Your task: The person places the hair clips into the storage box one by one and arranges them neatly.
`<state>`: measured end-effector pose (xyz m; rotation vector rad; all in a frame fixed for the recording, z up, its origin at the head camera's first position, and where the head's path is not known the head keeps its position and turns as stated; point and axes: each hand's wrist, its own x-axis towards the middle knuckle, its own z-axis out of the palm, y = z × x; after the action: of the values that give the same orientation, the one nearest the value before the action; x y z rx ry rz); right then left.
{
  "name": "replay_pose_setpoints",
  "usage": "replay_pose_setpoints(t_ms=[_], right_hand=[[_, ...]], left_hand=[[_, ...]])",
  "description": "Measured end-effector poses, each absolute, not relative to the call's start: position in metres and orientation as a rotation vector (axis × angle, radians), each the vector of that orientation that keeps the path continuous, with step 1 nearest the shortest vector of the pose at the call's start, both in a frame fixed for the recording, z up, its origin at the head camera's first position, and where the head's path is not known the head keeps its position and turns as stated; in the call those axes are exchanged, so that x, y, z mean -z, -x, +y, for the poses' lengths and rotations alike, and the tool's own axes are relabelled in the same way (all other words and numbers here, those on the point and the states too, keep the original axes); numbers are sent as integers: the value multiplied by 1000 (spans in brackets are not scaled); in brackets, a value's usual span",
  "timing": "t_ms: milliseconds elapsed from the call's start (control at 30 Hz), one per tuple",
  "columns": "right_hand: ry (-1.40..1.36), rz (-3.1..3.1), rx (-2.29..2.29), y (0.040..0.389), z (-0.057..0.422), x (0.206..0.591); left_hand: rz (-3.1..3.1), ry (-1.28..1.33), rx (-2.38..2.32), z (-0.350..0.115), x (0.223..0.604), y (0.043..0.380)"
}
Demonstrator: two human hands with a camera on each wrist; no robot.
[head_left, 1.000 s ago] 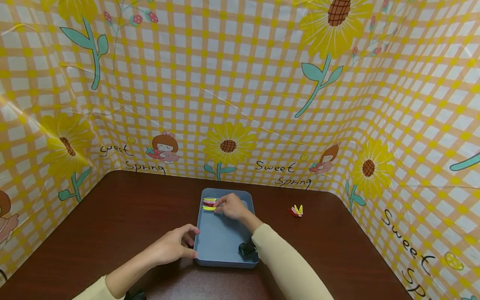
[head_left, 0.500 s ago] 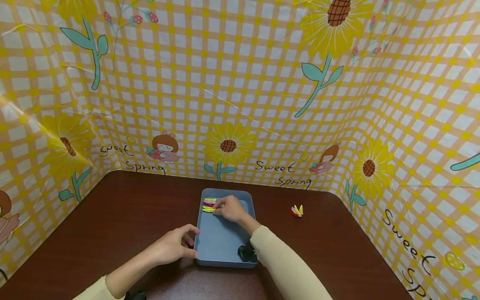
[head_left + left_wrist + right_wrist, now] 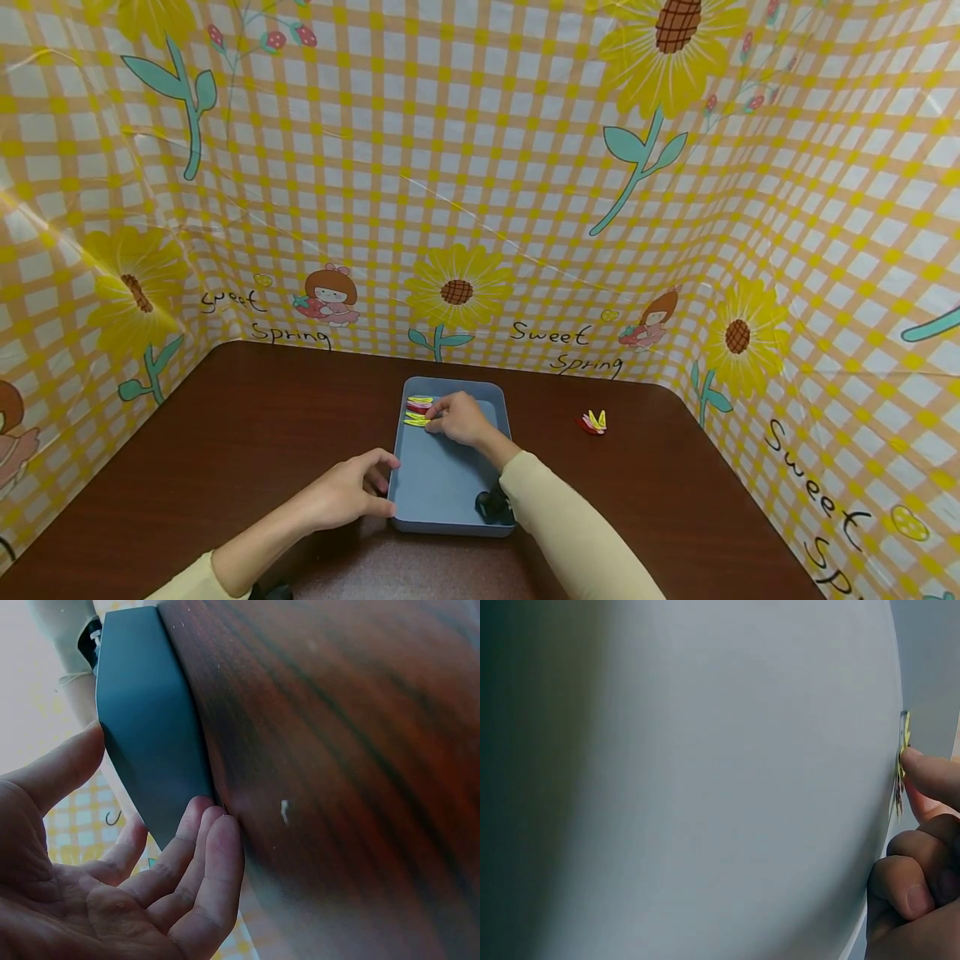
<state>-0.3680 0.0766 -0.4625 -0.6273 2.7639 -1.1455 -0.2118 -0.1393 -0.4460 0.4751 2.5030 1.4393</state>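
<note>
A blue-grey tray (image 3: 450, 493) lies on the table. Along its far left side, several snap hair clips in yellow, pink and red (image 3: 418, 408) form a stacked row. My right hand (image 3: 463, 419) reaches into the tray and pinches the nearest yellow hair clip (image 3: 415, 422) at its right end; in the right wrist view, thumb and forefinger meet at the yellow clip (image 3: 906, 724), partly covering it. My left hand (image 3: 347, 492) is at the tray's left wall, its fingers bent loosely. The left wrist view shows its fingertips touching that wall (image 3: 146, 712).
A small heap of red, pink and yellow hair clips (image 3: 594, 422) lies on the dark wood table (image 3: 315, 408) to the right of the tray. A checked sunflower cloth (image 3: 465, 208) stands round the table's back and sides.
My right hand has drawn slightly nearer within the tray, shifting the yellow hair clip to the near end of the row. The left hand, the tray and the heap have stayed put.
</note>
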Motion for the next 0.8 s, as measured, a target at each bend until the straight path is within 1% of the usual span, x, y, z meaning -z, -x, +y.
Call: replay_pose_setpoints(t_ms=[400,800], right_hand=[[622,2684,1199,370,84,459],[640,2674,1150,371,106,438]], left_hand=[[2488,-485,-1455,-139,445,211],[2513,-470,-1434,-138,445,211]])
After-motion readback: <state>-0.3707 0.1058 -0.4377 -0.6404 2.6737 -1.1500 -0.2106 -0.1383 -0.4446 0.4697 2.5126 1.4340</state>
